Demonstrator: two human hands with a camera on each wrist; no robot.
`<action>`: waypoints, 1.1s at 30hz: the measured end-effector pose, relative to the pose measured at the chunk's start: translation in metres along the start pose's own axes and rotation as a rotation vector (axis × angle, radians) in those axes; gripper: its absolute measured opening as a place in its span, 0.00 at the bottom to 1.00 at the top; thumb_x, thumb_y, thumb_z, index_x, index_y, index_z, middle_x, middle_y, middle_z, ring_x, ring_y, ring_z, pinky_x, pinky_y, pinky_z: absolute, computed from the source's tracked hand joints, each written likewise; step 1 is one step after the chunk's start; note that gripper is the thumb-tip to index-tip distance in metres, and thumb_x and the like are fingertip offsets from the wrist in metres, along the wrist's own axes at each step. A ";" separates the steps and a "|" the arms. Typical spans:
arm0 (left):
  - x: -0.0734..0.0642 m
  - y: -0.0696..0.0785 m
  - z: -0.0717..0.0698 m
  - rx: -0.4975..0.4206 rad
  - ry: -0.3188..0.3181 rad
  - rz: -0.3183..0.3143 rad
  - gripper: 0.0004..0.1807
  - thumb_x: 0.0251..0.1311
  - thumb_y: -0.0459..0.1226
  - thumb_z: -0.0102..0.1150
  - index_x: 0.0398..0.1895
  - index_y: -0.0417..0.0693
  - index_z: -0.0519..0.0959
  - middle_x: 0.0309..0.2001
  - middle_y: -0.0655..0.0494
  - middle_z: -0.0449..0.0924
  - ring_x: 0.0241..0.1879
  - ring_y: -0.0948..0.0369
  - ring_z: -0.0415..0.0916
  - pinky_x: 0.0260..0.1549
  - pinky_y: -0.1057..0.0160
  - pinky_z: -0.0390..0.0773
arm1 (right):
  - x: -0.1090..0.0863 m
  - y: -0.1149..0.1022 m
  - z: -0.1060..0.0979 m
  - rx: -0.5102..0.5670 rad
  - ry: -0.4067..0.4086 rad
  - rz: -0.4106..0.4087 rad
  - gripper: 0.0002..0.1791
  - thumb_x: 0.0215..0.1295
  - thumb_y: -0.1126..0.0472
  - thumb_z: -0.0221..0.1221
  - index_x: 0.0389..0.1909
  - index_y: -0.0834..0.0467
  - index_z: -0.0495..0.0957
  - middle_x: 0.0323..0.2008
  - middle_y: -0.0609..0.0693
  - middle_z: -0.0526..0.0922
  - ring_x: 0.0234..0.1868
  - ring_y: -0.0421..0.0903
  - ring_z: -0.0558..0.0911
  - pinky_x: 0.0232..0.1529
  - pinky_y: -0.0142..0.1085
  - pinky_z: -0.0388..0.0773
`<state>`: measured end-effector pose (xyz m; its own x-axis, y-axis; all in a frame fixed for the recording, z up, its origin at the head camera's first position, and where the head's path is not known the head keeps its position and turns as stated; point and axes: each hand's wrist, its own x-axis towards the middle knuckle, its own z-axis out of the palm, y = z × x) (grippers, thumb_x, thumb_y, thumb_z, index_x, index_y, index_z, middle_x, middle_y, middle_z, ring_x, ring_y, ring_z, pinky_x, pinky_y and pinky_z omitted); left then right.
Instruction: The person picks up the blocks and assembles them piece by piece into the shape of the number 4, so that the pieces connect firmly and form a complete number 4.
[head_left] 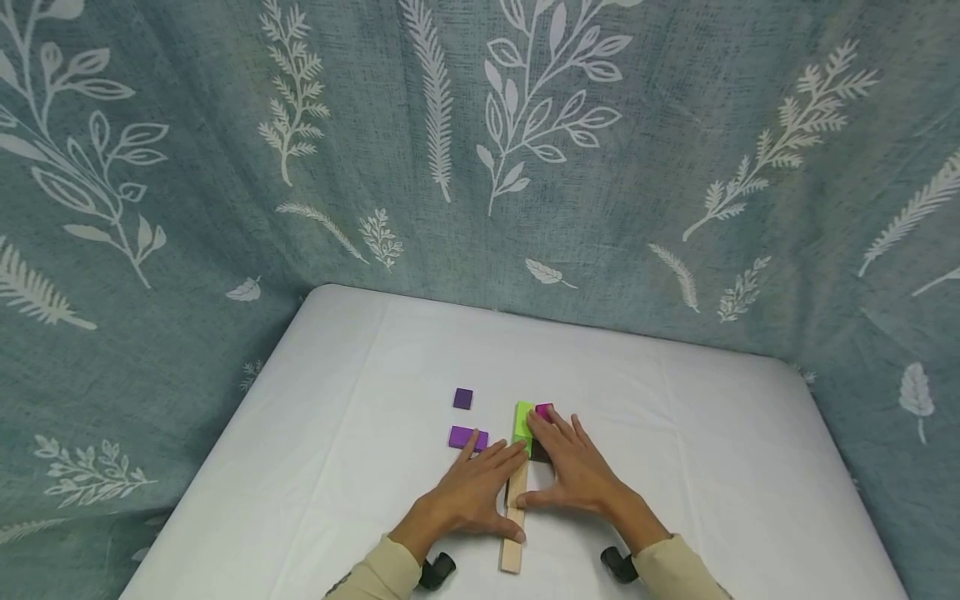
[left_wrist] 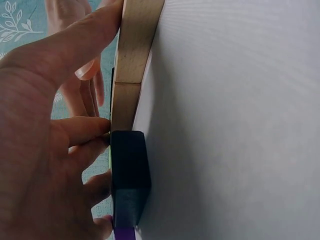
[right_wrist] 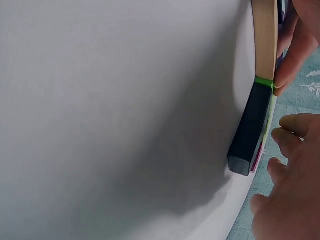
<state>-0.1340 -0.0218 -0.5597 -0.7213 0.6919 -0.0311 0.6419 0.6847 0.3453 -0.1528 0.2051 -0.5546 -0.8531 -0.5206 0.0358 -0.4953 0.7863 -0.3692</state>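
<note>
A row of pale wooden blocks [head_left: 511, 557] runs away from me on the white surface, with lime green blocks [head_left: 522, 413] at its far end. My left hand [head_left: 467, 498] spreads over the row's left side, its thumb touching the near wood. In the left wrist view, a dark block [left_wrist: 131, 165] lies beside the row under those fingers. My right hand [head_left: 581, 473] reaches in from the right, fingertips at the green and its thumb at the wood. Below it shows a black block [head_left: 539, 452], partly hidden, along with a magenta block [head_left: 543, 410].
Left of the row lie a purple block [head_left: 462, 437] and, farther back, a dark purple square block [head_left: 462, 398]. A white cloth [head_left: 337, 400] covers the table. Teal leaf-patterned curtains [head_left: 450, 250] stand behind and at both sides. Black devices [head_left: 618, 565] sit at both wrists.
</note>
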 end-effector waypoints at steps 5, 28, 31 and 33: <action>0.000 0.001 0.000 0.009 -0.004 -0.002 0.62 0.44 0.73 0.65 0.79 0.50 0.59 0.80 0.58 0.50 0.77 0.53 0.53 0.75 0.40 0.38 | -0.002 -0.001 0.002 -0.023 0.006 -0.015 0.68 0.44 0.19 0.63 0.78 0.59 0.58 0.77 0.55 0.60 0.79 0.58 0.52 0.75 0.61 0.42; -0.001 0.002 0.001 -0.009 -0.006 -0.002 0.62 0.45 0.72 0.66 0.79 0.49 0.59 0.80 0.57 0.51 0.77 0.53 0.52 0.75 0.40 0.37 | -0.002 0.002 0.005 -0.042 -0.024 -0.001 0.68 0.43 0.18 0.62 0.77 0.58 0.60 0.77 0.54 0.60 0.79 0.58 0.52 0.75 0.61 0.42; -0.001 0.002 0.001 -0.008 -0.002 -0.001 0.62 0.45 0.72 0.66 0.79 0.49 0.60 0.80 0.57 0.51 0.77 0.53 0.52 0.75 0.40 0.38 | -0.003 0.001 0.005 -0.044 -0.026 0.003 0.68 0.43 0.17 0.61 0.77 0.58 0.60 0.77 0.55 0.60 0.79 0.58 0.52 0.75 0.61 0.42; 0.000 0.002 0.000 -0.007 -0.001 0.002 0.62 0.45 0.72 0.66 0.79 0.49 0.59 0.80 0.57 0.51 0.77 0.53 0.52 0.75 0.40 0.38 | -0.003 0.002 0.005 -0.041 -0.027 0.004 0.68 0.43 0.17 0.61 0.78 0.58 0.59 0.77 0.55 0.59 0.79 0.58 0.52 0.75 0.61 0.42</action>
<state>-0.1322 -0.0202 -0.5593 -0.7197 0.6935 -0.0317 0.6414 0.6818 0.3518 -0.1506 0.2066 -0.5596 -0.8506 -0.5257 0.0094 -0.4988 0.8012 -0.3305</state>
